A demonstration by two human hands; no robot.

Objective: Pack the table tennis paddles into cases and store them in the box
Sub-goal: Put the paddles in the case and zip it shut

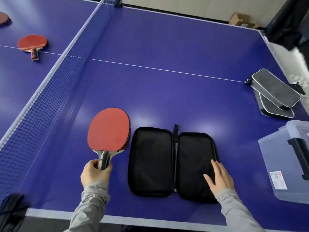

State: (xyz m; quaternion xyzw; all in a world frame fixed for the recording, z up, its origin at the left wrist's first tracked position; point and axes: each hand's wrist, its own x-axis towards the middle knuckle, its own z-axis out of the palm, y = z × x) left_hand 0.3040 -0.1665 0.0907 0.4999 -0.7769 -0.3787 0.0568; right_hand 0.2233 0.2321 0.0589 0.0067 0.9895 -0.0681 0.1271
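Note:
My left hand point(96, 173) grips the handle of a red-faced paddle point(108, 129), whose blade lies just left of an unzipped black case point(153, 161). The case is spread flat in two halves near the table's front edge. My right hand point(219, 177) rests with straight fingers on the case's right half. A clear plastic box point(284, 164) with a black latch stands at the right edge. Two closed grey cases point(275, 92) lie stacked beyond the box. Across the net lie a second red paddle point(32, 44) and part of a third paddle point(4, 18) at the left frame edge.
The blue table point(167, 47) is split by a net point(63, 77) running from near left to far middle. A dark bag point(10, 208) sits at the net's near post. Cardboard boxes point(240, 20) stand on the floor beyond the far edge.

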